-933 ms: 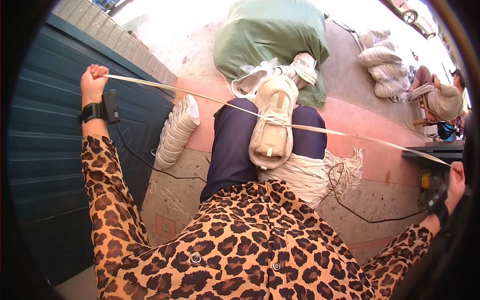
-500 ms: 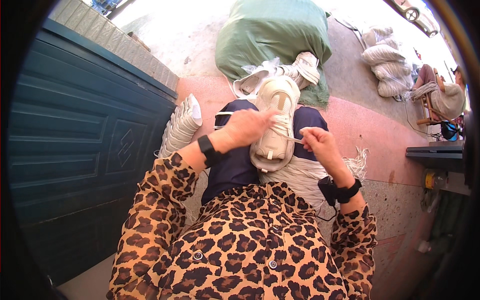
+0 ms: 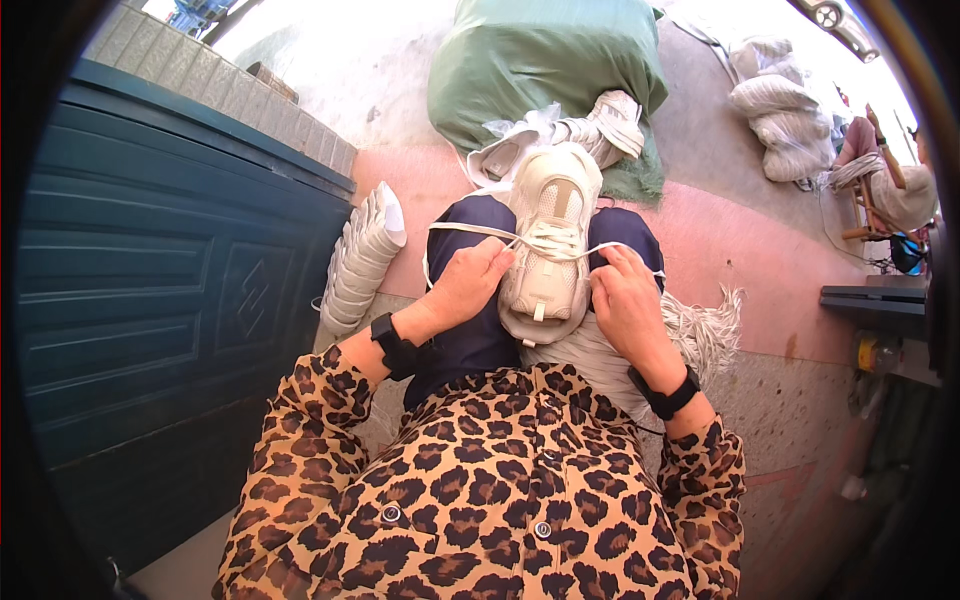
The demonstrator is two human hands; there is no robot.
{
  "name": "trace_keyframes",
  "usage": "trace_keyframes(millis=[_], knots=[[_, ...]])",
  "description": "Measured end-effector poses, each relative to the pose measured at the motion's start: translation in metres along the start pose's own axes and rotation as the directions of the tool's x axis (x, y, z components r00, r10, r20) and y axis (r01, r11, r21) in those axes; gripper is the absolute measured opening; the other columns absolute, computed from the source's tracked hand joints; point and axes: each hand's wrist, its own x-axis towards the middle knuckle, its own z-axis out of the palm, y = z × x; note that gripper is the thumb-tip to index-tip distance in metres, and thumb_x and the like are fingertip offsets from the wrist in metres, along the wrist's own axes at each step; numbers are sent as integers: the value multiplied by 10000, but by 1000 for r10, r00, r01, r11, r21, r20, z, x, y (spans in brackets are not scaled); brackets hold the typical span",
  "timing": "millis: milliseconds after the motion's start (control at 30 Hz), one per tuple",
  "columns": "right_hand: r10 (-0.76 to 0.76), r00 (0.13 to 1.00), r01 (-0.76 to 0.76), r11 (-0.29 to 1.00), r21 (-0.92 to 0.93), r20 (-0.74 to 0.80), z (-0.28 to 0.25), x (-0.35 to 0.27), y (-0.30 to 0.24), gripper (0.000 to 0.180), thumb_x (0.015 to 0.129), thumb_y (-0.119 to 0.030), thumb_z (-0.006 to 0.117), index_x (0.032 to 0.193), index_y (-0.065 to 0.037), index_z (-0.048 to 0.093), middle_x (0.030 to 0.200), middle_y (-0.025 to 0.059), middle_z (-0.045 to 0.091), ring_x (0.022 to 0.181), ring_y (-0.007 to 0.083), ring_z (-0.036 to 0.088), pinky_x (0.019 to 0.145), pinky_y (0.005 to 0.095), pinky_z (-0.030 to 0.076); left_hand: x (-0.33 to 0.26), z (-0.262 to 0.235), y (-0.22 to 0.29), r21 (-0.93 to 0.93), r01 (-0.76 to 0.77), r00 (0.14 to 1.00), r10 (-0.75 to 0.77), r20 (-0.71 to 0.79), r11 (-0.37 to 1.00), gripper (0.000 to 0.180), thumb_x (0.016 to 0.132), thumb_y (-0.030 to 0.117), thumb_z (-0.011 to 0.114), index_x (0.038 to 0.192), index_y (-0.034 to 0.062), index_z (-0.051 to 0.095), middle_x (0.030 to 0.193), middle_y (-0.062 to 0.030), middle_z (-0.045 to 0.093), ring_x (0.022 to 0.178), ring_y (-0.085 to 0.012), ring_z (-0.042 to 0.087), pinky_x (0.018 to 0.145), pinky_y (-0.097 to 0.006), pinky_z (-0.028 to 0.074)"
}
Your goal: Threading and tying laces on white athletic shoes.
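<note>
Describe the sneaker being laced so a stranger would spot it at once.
Find the big green sack at the top, then drop to the dark trousers below. Between their legs, flanked by the left hand and right hand, sits a cream sneaker. Unlike the pale shoes by the sack, it has a shoelace running out to both hands.

- Navy-trousered lap [image 3: 465,345]: cream lace-up sneaker [image 3: 545,285], toe pointing away from the body; bundle of off-white laces [image 3: 590,362] beside its heel, on the right.
- Pink and speckled-grey floor [image 3: 755,245]: bulging green sack [image 3: 545,60]; tilted stack of nested pale shoe uppers [image 3: 362,265]; piled whitish sacks [image 3: 785,125]; wooden chair [image 3: 858,233].
</note>
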Motion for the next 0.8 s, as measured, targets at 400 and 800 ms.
trace_keyframes(millis=[400,800], knots=[[72,997,-73,987,-143,-10,12,12,-1,132,758,-77,532,827,0,613,1081,137,580,1090,280,478,909,407,329,-2,0,3,31,23,999,-22,-39,999,183,863,149,550,940,-2,619,727,-116,631,642,-190,597,615,-299,470],[-11,1000,23,892,-452,30,13,20,-9,119,678,-142,620,788,-99,609,829,27,547,863,205,497,744,365,349,4,-1,5,258,-35,988,72,-137,966,152,831,165,502,831,51,603,775,-151,620,714,-323,610,626,-393,477]])
